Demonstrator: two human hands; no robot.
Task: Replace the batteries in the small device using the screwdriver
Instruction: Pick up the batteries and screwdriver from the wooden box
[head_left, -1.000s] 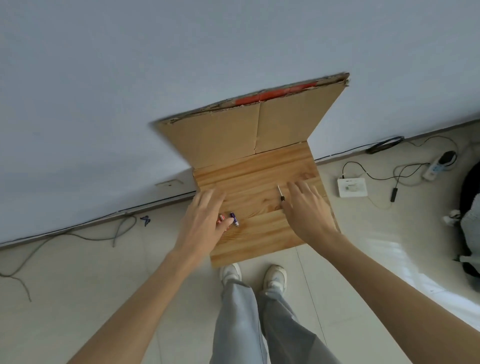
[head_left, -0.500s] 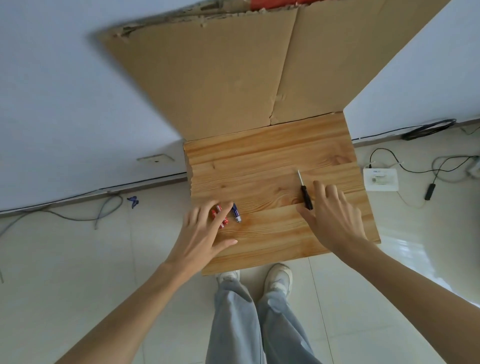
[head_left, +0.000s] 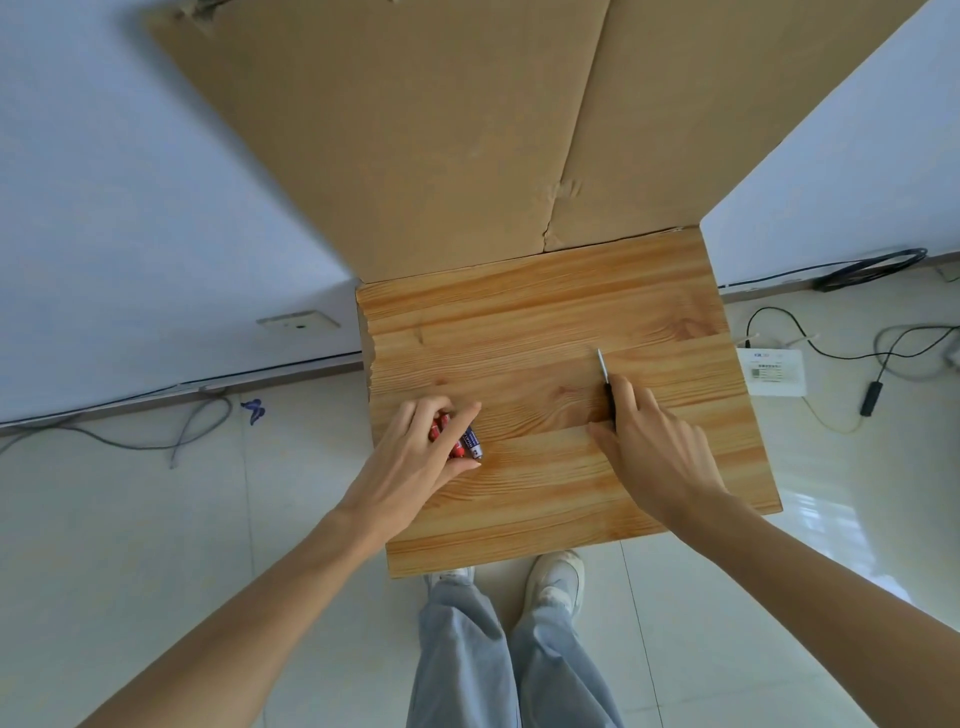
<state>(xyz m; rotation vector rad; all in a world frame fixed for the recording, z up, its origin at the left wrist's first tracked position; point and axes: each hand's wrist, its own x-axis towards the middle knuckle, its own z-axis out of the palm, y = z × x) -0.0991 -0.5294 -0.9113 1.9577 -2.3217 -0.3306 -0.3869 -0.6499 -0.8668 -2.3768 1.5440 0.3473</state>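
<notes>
Several small batteries (head_left: 464, 442), red and blue, lie on the left part of the wooden tabletop (head_left: 545, 312). My left hand (head_left: 410, 462) is over them, with index finger and thumb curled round the bunch. A thin screwdriver (head_left: 602, 370) with a black handle and silver tip lies right of centre, pointing away from me. My right hand (head_left: 654, 447) pinches its handle between thumb and index finger, so only the shaft and a strip of handle show. No small device is in view.
A big sheet of cardboard (head_left: 467, 130) leans on the wall behind the table. A white box with cables (head_left: 774, 371) lies on the tiled floor to the right, and grey cables (head_left: 197, 426) to the left. My shoes (head_left: 556, 577) stand below the table's near edge.
The view has come closer to the table. My left fingers have curled in round the batteries. My right hand has closed its thumb and index finger on the screwdriver handle.
</notes>
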